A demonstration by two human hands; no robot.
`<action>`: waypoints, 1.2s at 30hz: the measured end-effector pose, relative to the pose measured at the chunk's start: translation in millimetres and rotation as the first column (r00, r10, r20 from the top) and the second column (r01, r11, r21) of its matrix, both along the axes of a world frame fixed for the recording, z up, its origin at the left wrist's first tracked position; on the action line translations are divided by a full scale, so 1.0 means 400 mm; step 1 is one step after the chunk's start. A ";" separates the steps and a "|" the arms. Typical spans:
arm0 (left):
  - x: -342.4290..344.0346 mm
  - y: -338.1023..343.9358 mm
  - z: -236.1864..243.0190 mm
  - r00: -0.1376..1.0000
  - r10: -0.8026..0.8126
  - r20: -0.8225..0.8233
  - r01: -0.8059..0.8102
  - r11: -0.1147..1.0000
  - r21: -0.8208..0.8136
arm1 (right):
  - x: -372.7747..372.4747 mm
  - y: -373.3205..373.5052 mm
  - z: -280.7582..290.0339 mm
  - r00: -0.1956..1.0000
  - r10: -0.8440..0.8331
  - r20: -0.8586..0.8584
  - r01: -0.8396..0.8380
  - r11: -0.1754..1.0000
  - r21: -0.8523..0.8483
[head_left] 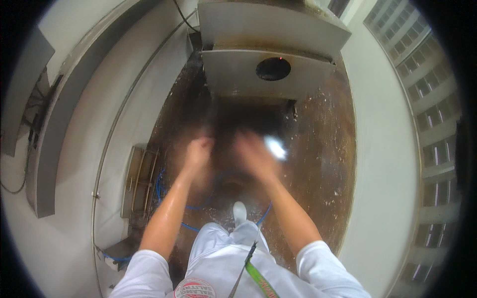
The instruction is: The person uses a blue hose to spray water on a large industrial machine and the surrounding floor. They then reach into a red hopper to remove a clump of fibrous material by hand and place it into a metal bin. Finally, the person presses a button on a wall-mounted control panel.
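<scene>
My left hand (198,151) and my right hand (253,154) are raised in front of me over the wet brown floor (325,184), apart from each other and both smeared by motion, so their fingers and anything in them are unclear. Below and around them a blue hose (191,228) runs in loops along the floor. One white boot (239,212) shows beneath my white trousers, and a green strap (259,275) hangs over my white clothing.
Ahead stands a grey metal unit (233,74) with a dark oval opening (273,68). At left are wall pipes, a long grey housing (44,184) and a small metal rack (136,181). A white wall (382,174) with rows of openings (437,156) runs along the right.
</scene>
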State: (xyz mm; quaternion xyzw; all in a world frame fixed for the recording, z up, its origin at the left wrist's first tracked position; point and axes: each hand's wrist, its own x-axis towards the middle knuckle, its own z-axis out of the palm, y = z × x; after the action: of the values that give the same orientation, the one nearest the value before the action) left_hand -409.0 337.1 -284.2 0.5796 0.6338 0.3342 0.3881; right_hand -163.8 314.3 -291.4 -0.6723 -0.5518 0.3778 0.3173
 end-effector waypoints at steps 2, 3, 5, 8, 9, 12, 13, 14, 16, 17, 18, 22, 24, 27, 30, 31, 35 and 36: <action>0.004 0.187 0.048 0.963 -0.008 -0.269 0.061 0.981 0.187 | 0.149 -0.020 -0.002 0.989 -0.055 0.135 0.066 0.995 -0.079; 0.021 0.289 0.102 0.917 -0.038 -0.396 0.128 0.970 0.205 | 0.213 -0.045 -0.014 0.976 -0.103 0.192 0.137 0.975 -0.176; 0.010 0.527 0.094 0.886 0.018 -0.462 0.229 0.851 0.472 | 0.357 -0.129 -0.184 0.953 -0.215 0.214 0.262 0.938 -0.227; 0.017 0.825 0.073 0.693 0.088 -0.716 0.339 0.836 0.431 | 0.459 -0.315 -0.324 0.917 -0.248 0.313 0.365 0.838 -0.405; 0.020 0.895 0.045 0.613 0.160 -0.773 0.314 0.849 0.425 | 0.466 -0.386 -0.332 0.924 -0.251 0.287 0.359 0.830 -0.426; -0.022 1.070 -0.005 0.440 0.279 -0.854 0.339 0.829 0.445 | 0.491 -0.514 -0.400 0.863 -0.385 0.327 0.505 0.673 -0.541; 0.043 1.071 0.007 0.445 0.208 -0.871 0.346 0.857 0.381 | 0.533 -0.592 -0.428 0.798 -0.491 0.350 0.600 0.598 -0.531; 0.073 1.060 0.004 0.486 0.219 -0.846 0.377 0.821 0.429 | 0.564 -0.642 -0.434 0.744 -0.563 0.359 0.658 0.529 -0.535; 0.055 1.011 0.038 0.500 0.259 -0.826 0.442 0.744 0.501 | 0.511 -0.613 -0.433 0.775 -0.509 0.375 0.632 0.602 -0.487; 0.048 0.972 0.045 0.496 0.267 -0.826 0.468 0.719 0.514 | 0.459 -0.544 -0.408 0.789 -0.483 0.380 0.614 0.643 -0.457; 0.054 0.910 0.050 0.496 0.277 -0.823 0.490 0.693 0.529 | 0.397 -0.455 -0.356 0.820 -0.488 0.299 0.570 0.740 -0.358; 0.098 0.620 0.078 0.602 0.179 -0.778 0.542 0.624 0.563 | 0.135 -0.109 -0.136 0.921 -0.387 0.052 0.387 0.922 0.007; 0.158 0.472 0.071 0.645 0.093 -0.759 0.575 0.595 0.562 | 0.050 -0.025 -0.067 0.968 -0.242 0.069 0.224 0.954 0.202; 0.246 0.321 -0.004 0.759 -0.021 -0.651 0.555 0.543 0.630 | 0.011 0.048 0.012 0.986 -0.162 0.032 0.112 0.797 0.593; 0.395 0.157 0.006 0.820 -0.151 -0.552 0.542 0.514 0.665 | 0.073 0.021 0.089 0.969 -0.246 0.034 0.157 0.711 0.685; 0.456 0.072 0.058 0.837 -0.258 -0.483 0.542 0.516 0.663 | 0.123 -0.027 0.085 0.941 -0.318 0.114 0.146 0.687 0.712; 0.603 -0.074 0.059 0.863 -0.382 -0.330 0.497 0.522 0.693 | 0.246 -0.186 0.041 0.911 -0.410 0.051 0.270 0.685 0.677; 0.640 -0.095 0.049 0.860 -0.413 -0.300 0.493 0.525 0.693 | 0.284 -0.214 0.035 0.904 -0.427 0.034 0.301 0.690 0.658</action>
State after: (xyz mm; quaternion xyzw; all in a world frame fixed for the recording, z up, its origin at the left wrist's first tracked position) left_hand -153.0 299.1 -264.8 0.8464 0.2834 0.4233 0.1553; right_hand -50.3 228.5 -277.3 -0.6521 -0.5285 0.0327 0.5426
